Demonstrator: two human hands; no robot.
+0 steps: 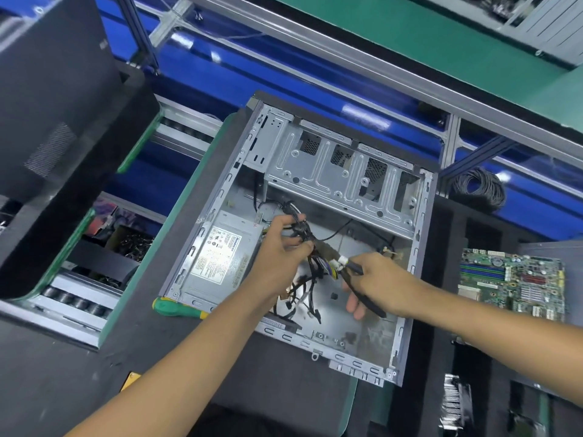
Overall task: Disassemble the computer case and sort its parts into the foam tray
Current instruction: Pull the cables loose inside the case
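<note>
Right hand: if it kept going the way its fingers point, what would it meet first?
Probably the cable bundle in the case; the right hand points left toward it, with the left hand just beyond. Depth is unclear.

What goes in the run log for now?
left hand: grips cable bundle | right hand: holds black cable | motherboard: out, in tray

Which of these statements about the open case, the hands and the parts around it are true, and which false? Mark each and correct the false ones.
1. The motherboard is still inside the case. False: it lies outside, to the right.
2. The left hand grips black cables. True.
3. The power supply sits in the case. True.
4. The screwdriver is in the right hand. False: it lies beside the case.
</note>
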